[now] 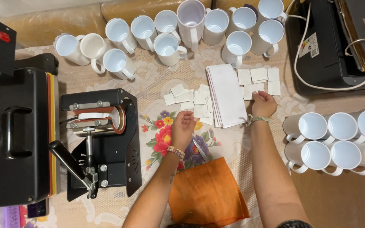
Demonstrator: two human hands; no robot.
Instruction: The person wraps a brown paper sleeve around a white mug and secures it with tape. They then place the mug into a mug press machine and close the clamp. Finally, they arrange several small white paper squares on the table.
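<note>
Item: right hand [263, 104], grip pinched together on a small white paper square [256, 89] at the near edge of a scattered group of squares [259, 75]; whether the square is lifted or only pressed to the desk [330, 101] cannot be told. Left of this grip, touching the group: a stack of white paper sheets [227, 95]. Item: left hand [183, 126], fingers curled loosely together, holding nothing visible; just beyond its grip lies a second scatter of white squares [193, 99]. Behind that hand: a scissors-like metal tool [200, 148] and an orange cloth [208, 192]. Further left: a mug heat press [102, 139]. Beyond both grips: rows of white mugs [167, 44]. Risk, as judged: pinching may drag neighbouring squares, since they overlap; a sweeping wrist may shift the stack; a far reach may knock the closely packed mugs.
</note>
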